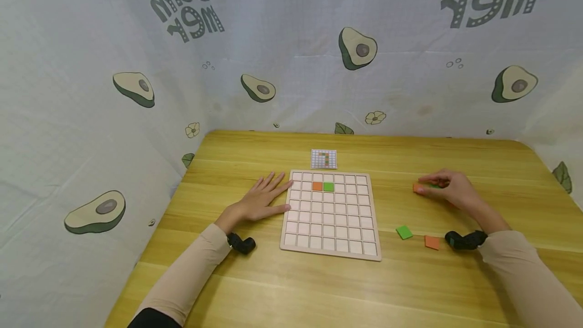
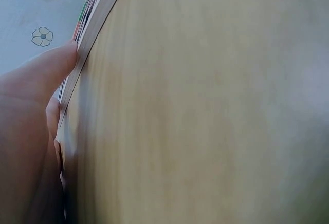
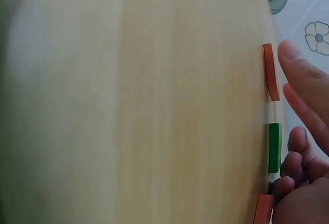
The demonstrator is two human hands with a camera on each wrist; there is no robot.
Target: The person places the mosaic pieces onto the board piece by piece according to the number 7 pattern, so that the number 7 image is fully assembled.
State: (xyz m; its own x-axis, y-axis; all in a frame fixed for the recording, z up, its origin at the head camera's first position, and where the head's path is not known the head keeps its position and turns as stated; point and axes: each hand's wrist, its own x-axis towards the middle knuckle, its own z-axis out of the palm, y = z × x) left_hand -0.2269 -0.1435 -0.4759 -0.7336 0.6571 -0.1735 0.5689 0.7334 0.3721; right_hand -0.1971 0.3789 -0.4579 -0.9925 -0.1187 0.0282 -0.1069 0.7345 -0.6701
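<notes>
A pale wooden grid board [image 1: 330,254] lies on the table, with an orange tile [image 1: 317,186] and a green tile [image 1: 328,187] side by side in its second row. My left hand [image 1: 259,200] lies with fingers spread at the board's left edge, the thumb and a fingertip touching it. Over to the right, my right hand [image 1: 453,189] has its thumb and index finger at a loose orange tile [image 1: 416,188]. In the right wrist view this orange tile [image 3: 271,72] lies flat, a small gap below the thumb. A green tile [image 3: 275,148] lies under the curled fingers.
Behind the board lies a small printed pattern card [image 1: 324,159]. A loose green tile [image 1: 404,232] and an orange tile [image 1: 432,242] lie between the board and the right wrist. A printed cloth [image 1: 300,65] hangs behind the table [image 1: 255,287].
</notes>
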